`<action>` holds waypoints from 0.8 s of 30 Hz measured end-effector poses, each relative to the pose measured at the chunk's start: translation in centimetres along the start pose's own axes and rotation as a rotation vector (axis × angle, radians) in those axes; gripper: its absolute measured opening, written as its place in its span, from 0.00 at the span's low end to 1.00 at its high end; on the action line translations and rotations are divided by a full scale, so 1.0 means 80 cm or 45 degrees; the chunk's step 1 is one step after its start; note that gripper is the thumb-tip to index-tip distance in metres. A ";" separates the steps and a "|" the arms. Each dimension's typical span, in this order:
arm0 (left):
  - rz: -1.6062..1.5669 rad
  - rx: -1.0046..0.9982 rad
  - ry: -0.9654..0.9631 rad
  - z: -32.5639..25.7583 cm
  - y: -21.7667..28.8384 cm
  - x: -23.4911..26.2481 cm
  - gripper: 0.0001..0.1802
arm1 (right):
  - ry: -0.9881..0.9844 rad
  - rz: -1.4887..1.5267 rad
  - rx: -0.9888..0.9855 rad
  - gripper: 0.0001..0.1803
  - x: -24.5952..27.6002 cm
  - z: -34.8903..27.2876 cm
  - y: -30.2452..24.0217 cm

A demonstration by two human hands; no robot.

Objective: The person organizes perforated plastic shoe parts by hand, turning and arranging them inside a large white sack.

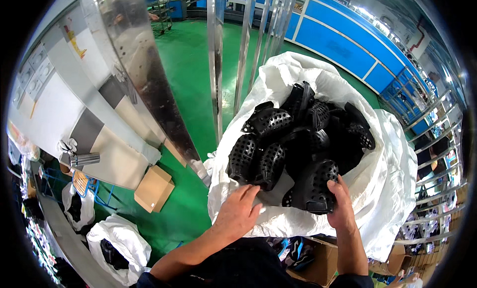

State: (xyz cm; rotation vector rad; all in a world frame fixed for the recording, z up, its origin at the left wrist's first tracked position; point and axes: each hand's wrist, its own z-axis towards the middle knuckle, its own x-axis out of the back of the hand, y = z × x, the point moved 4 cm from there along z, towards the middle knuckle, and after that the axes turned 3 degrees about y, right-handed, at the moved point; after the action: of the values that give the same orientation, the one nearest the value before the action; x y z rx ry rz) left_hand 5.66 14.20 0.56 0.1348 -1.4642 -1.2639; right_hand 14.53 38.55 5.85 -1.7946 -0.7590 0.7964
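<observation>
A large white woven sack (392, 154) stands in front of me, filled with black clogs (273, 120) full of round holes. My right hand (342, 204) is closed on the side of one black clog (314, 186) at the near right of the sack's mouth. Over the near left rim lies my left hand (237, 211), thumb apart from the fingers. Its fingertips are close to the end of another clog (271, 165); whether they touch it I cannot tell. Deeper clogs are lost in shadow.
Metal posts (214, 64) rise beyond the sack, and a metal rack (435, 174) stands at right. On the green floor at left are a cardboard box (155, 188) and a smaller white sack (126, 236) with black items. An open carton (320, 260) lies below the sack.
</observation>
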 end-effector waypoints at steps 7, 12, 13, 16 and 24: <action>0.383 0.115 0.134 0.025 -0.027 0.040 0.21 | 0.061 0.265 -0.012 0.27 -0.004 -0.021 0.006; 0.477 0.031 0.116 0.026 -0.022 0.044 0.21 | 0.090 0.289 0.025 0.27 -0.006 -0.039 0.007; 0.324 -0.007 0.087 0.027 -0.019 0.043 0.19 | 0.111 0.287 0.018 0.27 -0.009 -0.033 0.008; -0.032 -0.086 0.032 0.031 0.006 0.041 0.16 | 0.102 0.249 0.011 0.28 -0.013 -0.026 0.004; 0.338 -0.142 0.190 0.030 0.000 0.042 0.21 | 0.016 0.083 0.104 0.32 -0.019 -0.018 -0.011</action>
State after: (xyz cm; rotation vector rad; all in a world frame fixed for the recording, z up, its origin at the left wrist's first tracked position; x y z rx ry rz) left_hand 2.60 13.36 3.25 -0.0387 -1.2358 -1.0916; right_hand 14.63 36.87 7.36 -1.7567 -0.6534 0.8465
